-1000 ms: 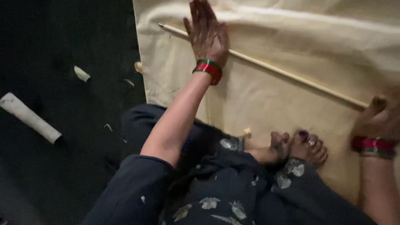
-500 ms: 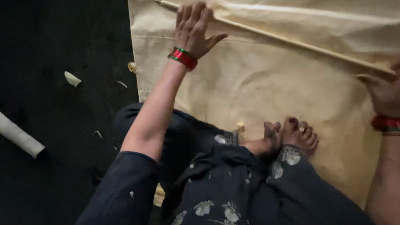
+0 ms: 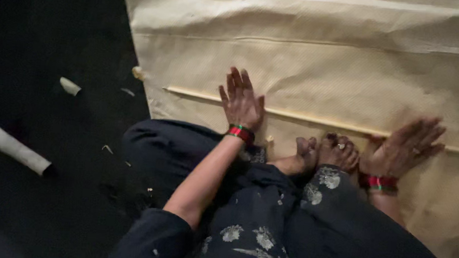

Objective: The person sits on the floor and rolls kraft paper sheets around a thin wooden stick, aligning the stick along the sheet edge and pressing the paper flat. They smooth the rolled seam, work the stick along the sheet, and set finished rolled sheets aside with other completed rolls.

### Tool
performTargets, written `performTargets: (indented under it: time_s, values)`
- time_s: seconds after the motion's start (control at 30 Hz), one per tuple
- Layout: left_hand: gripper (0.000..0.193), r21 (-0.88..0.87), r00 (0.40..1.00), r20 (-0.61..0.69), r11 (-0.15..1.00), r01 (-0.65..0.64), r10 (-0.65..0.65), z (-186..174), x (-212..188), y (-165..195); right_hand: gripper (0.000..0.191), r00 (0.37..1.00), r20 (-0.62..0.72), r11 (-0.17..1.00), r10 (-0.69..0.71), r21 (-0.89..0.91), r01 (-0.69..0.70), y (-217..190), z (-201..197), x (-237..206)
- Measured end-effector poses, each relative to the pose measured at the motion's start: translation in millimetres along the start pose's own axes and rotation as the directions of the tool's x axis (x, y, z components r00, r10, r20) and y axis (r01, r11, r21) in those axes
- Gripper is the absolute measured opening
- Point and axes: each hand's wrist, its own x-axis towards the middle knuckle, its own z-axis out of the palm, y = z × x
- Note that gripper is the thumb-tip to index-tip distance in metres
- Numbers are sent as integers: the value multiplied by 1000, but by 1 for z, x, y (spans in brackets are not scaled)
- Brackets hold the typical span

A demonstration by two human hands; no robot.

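- A person is sitting cross-legged on a dark floor point(image 3: 23, 210), looking down at their own two hands and bare feet point(image 3: 324, 153).
- A large sheet of cream-coloured paper point(image 3: 328, 71) is lying flat on the floor in front of them, with creases running across its upper part.
- A long thin wooden stick point(image 3: 308, 118) is lying across the paper, just beyond the feet, running from left to right.
- The left hand point(image 3: 241, 102) is pressing flat on the stick near its middle-left, fingers point(image 3: 235, 81) spread open and straight, not curled around anything.
- The right hand point(image 3: 402, 147) is resting flat over the stick nearer its right end, fingers also open and extended; it is slightly blurred.
- Both wrists are wearing red and green bangles point(image 3: 240, 133).
- Judging from the flat palms, the person is rolling the stick on the paper; the step in hand looks like rolling under both palms.
- A further roll would call for even pressure from both palms, so the stick stays straight.
- A white paper tube point(image 3: 9, 146) and small pale scraps point(image 3: 70, 86) are lying on the floor well to the left.
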Motion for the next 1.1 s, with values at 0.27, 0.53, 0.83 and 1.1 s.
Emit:
performTargets:
  time_s: [0.27,0.53,0.83,1.1]
  values:
    - [76,365,952,269,930,43,-149,-58,114,22,78,982,136,943,132,-323,-82,-30,-47,123]
    - [76,292,973,208,956,34,-99,-58,96,21,96,990,-125,997,-61,39,66,-24,-42,111]
    - [78,-113,968,-127,966,-231,217,12,-27,7,106,996,-66,974,-62,215,75,41,-30,28]
    - [76,114,984,176,993,1,-21,-12,39,73,91,978,-188,993,-95,-88,79,-29,3,40]
